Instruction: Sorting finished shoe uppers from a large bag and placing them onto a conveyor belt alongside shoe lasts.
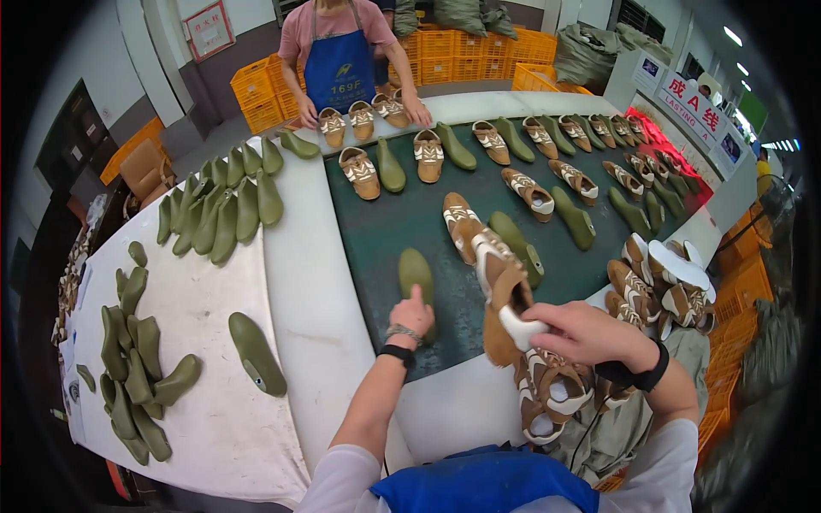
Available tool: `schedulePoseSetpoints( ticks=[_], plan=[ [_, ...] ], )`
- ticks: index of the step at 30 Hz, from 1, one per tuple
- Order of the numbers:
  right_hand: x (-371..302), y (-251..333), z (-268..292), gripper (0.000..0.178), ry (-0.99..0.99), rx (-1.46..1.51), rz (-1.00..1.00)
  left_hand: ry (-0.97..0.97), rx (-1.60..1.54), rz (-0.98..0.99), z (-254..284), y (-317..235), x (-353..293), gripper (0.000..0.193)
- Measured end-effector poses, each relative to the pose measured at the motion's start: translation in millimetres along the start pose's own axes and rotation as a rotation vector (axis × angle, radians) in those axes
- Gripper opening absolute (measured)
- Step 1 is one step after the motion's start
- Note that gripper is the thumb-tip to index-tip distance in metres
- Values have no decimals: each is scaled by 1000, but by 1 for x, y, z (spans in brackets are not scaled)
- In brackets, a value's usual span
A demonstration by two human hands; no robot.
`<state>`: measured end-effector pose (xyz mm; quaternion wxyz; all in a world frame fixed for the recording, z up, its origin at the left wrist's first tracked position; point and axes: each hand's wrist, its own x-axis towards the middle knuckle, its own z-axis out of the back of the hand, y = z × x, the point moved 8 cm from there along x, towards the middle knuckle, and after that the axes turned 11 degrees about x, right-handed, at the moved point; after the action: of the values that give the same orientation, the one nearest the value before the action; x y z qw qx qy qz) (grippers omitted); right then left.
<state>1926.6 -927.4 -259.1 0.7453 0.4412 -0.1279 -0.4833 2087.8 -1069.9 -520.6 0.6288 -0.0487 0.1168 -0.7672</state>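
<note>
My left hand [410,318] is over the heel end of a green shoe last [416,269] on the dark green belt. Its index finger lies along the top of the last, and the other fingers are curled around the heel, partly hidden. In my right hand [586,332] is a brown and white sneaker upper [496,278], gripped at its white heel and tilted above the near edge of the belt. Just beyond that upper, another brown sneaker upper [460,224] and a green last [518,248] lie side by side on the belt.
Loose green lasts [141,372] are heaped on the white cloth-covered table [214,427] at left. More brown shoes [556,385] are piled beside my right forearm. Across the belt [368,248], a person in a blue apron [340,73] handles shoes. Orange crates [740,329] stand at right.
</note>
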Motion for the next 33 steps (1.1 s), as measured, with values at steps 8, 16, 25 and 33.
schedulePoseSetpoints(
  ticks=[8,16,25,33],
  plan=[
    [64,-20,27,27,-231,-118,169,77,-368,-115,-34,-33,-14,68],
    [279,-99,-33,20,-320,-355,22,-390,-214,-113,82,109,-118,33],
    [337,-161,-93,60,-123,-280,-4,-516,6,545,107,353,-224,72],
    [93,225,-99,28,335,264,717,-612,-737,604,52,345,-194,73]
  ],
)
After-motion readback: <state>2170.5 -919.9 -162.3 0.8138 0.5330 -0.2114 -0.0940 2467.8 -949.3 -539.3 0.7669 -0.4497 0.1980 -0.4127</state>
